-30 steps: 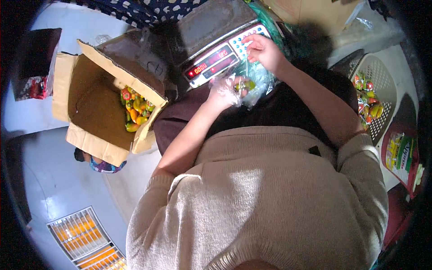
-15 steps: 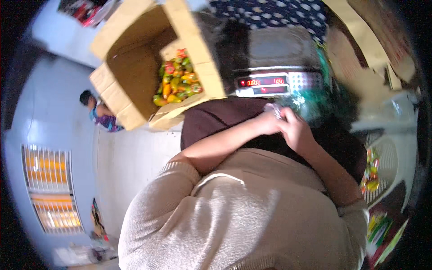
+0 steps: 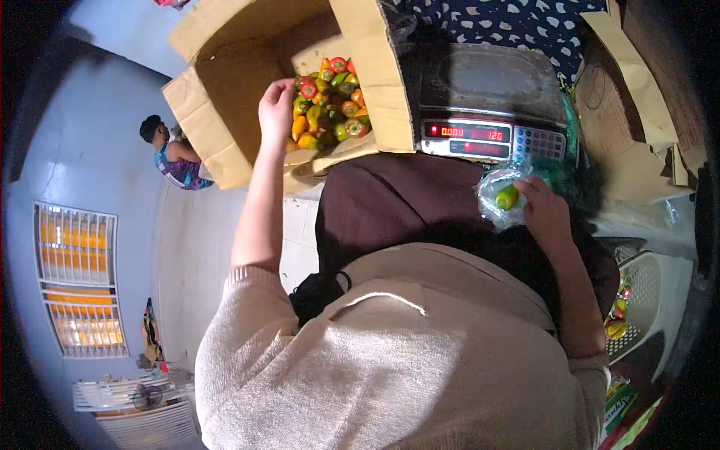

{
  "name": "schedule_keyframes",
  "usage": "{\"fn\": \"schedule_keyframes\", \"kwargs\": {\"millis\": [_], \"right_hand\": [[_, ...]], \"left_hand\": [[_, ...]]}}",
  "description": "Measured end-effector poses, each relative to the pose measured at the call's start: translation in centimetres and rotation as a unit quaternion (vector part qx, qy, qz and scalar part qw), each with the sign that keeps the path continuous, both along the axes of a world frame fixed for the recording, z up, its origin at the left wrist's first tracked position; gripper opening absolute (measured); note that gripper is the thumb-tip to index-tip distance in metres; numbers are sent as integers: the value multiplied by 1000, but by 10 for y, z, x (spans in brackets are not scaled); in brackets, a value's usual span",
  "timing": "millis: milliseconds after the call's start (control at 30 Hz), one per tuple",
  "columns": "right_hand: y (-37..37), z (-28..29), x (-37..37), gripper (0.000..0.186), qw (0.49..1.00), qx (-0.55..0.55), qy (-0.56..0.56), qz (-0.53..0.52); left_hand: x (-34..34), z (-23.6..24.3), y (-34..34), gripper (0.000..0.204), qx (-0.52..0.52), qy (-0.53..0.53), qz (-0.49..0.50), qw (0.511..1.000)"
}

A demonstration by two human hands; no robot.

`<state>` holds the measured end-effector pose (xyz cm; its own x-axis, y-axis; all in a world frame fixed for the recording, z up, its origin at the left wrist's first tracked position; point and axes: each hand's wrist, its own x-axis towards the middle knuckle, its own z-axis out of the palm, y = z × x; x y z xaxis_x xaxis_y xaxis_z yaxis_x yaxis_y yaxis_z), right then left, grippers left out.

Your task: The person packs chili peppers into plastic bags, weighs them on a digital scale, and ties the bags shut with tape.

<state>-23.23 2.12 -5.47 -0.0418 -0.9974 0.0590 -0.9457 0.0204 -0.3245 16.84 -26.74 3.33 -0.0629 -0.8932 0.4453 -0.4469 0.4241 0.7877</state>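
Inside the cardboard box [image 3: 202, 124], at the left edge of a pile of peppers [image 3: 330, 105], is my left hand [image 3: 276, 112]. Its fingers are bent together beside a red pepper [image 3: 308, 88]; whatever they grip, if anything, is hidden. The pile mixes green, yellow, orange and red peppers. Over my lap, my right hand [image 3: 546, 212] is closed on a clear plastic bag [image 3: 491, 184]. A single green pepper [image 3: 508, 198] lies in or on this bag, close to my right fingertips. A digital scale [image 3: 480, 82] with a lit red display sits just beyond the bag.
Green plastic [image 3: 571, 127] hangs along the scale's right side. Opened cardboard [image 3: 622, 127] stands at the right. Below it is a pale perforated basket [image 3: 651, 296] holding colourful items. At far left a person [image 3: 176, 157] is near the wall.
My hands were together over my lap and have parted. The left moved up into the box; the right stayed by the lap, where the bag and green pepper now show.
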Motion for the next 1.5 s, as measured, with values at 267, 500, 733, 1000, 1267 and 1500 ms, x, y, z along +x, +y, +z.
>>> {"fn": "schedule_keyframes", "kwargs": {"millis": [267,500,733,1000,1267,1500], "right_hand": [[4,-5,0,40,997,-44,-55,25],[5,-5,3,38,994,-85,-59,28],[6,8,31,43,988,-27,-82,124],[16,8,26,53,987,-9,-152,46],[13,6,32,59,982,-90,-165,23],[14,-11,33,61,967,-191,-166,28]], "left_hand": [[39,-85,-54,32,50,-457,167,872],[3,-87,-75,63,165,-656,175,715],[105,-108,-120,46,231,-409,-69,880],[12,17,11,47,-47,-230,34,971],[-145,6,206,53,-61,-276,-402,871],[-225,-91,197,41,628,231,-385,636]]}}
